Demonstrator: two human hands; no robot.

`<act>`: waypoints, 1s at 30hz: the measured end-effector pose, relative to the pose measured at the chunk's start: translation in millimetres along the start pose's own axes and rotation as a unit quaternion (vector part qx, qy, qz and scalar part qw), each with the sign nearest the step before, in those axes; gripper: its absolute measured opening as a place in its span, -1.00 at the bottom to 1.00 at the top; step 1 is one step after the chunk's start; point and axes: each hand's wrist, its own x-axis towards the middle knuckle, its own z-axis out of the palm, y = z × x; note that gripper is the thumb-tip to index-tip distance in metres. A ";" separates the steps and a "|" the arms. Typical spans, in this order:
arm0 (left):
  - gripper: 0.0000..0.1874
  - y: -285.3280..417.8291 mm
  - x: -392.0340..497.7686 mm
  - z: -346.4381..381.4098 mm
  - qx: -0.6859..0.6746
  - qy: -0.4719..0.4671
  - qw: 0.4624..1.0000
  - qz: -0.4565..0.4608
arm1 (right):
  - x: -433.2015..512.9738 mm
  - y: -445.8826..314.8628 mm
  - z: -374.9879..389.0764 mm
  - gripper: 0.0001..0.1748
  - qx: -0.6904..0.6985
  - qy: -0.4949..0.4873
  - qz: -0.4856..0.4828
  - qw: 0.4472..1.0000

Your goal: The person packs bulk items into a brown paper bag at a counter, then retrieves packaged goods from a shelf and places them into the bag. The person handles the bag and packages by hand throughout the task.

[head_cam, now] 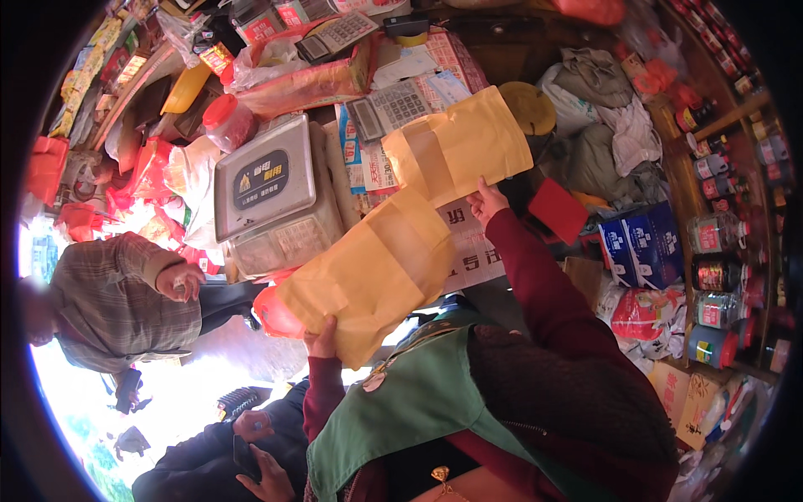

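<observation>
My left hand [321, 342] grips the near end of a yellow kraft paper bag [351, 282] that has a translucent window strip across it. Another kraft paper bag [483, 141] of the same kind is pinched at its lower edge by my right hand [488, 202]. Both bags look flat, and the near one overlaps a corner of the far one. Beneath the far bag lie a desk calculator [389, 110] and printed flyers [361, 150]. Left of the bags stands a weighing scale with a metal pan [266, 179].
A red-lidded plastic jar [229, 122] stands behind the scale. Another calculator [337, 36] rests on a red-edged box [307, 88]. Blue cartons [640, 245] and shelves of bottles [715, 232] line the right. One person [125, 295] stands at left; another holds a phone [246, 458] at lower left.
</observation>
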 end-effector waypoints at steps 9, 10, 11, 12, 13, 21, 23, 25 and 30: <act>-0.48 30.0 -27.3 12.1 -0.011 0.054 0.998 -0.012 | 10.2 -55.8 -34.1 -0.61 0.129 -0.101 -0.194 0.967; -0.47 42.8 -36.4 17.4 -0.029 0.049 0.998 -0.005 | -6.5 -76.0 -38.9 -0.56 0.119 -0.110 -0.206 0.965; -0.47 50.3 -39.2 19.6 -0.047 0.034 0.998 0.004 | -15.2 -96.8 -54.0 -0.56 0.102 -0.105 -0.260 0.954; -0.49 39.0 -32.2 0.0 0.005 0.029 1.000 -0.011 | -37.3 -117.4 -59.1 -0.55 0.098 -0.125 -0.267 0.950; -0.49 39.1 -29.2 0.0 0.013 0.009 1.000 -0.012 | -57.8 -137.4 -66.6 -0.54 0.060 -0.123 -0.291 0.947; -0.61 55.6 41.8 82.9 0.064 -0.229 0.971 0.006 | -197.8 -191.5 -68.3 -0.57 -0.239 -0.242 -0.271 0.900; -0.66 58.7 54.9 111.8 0.105 -0.313 0.944 0.005 | -226.0 -189.5 -40.1 -0.63 -0.448 -0.258 -0.211 0.830; -0.70 70.0 61.7 143.2 0.166 -0.401 0.901 0.003 | -252.0 -171.9 -2.0 -0.74 -0.577 -0.278 -0.260 0.722; -0.75 72.1 45.2 205.8 0.095 -0.593 0.798 0.055 | -270.9 -109.3 -11.6 -0.75 -0.606 -0.206 -0.325 0.696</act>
